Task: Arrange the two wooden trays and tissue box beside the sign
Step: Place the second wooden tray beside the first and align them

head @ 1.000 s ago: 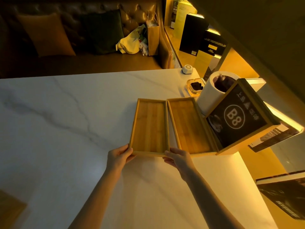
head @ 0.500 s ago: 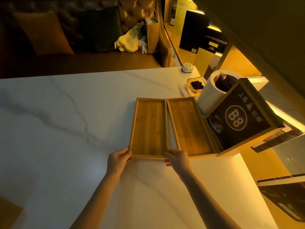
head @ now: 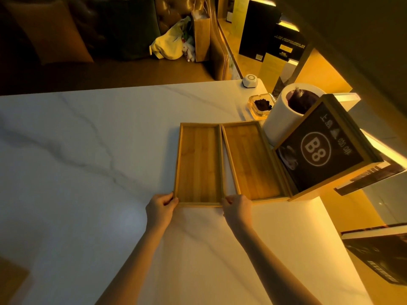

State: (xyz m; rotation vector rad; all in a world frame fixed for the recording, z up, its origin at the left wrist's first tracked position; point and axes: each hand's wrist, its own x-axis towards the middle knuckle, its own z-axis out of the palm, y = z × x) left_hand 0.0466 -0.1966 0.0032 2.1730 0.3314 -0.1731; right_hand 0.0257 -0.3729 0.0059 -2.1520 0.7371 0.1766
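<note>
Holding the near end of a shallow rectangular bamboo tray (head: 199,164), both hands close on its two near corners: the left hand (head: 160,209) pinches the left corner with thumb on the rim, and the right hand (head: 237,209) closes its grip on the right corner. This tray lies flat on the white marble-veined tabletop (head: 88,172), stretching away from the grip. Just right of the grip lies a second rectangular bamboo tray (head: 251,161), its long side touching or nearly touching the held one; the far ends sit close while a thin gap shows toward the near ends. Further right of that tray stands a tilted wooden-framed black sign marked B8 (head: 317,150), its lower edge against the second tray. Beyond the sign, far from the grip, stands a white cylindrical tissue box (head: 279,115), with a glass ashtray (head: 259,105) and a small white puck-shaped device (head: 249,80) farther off.
</note>
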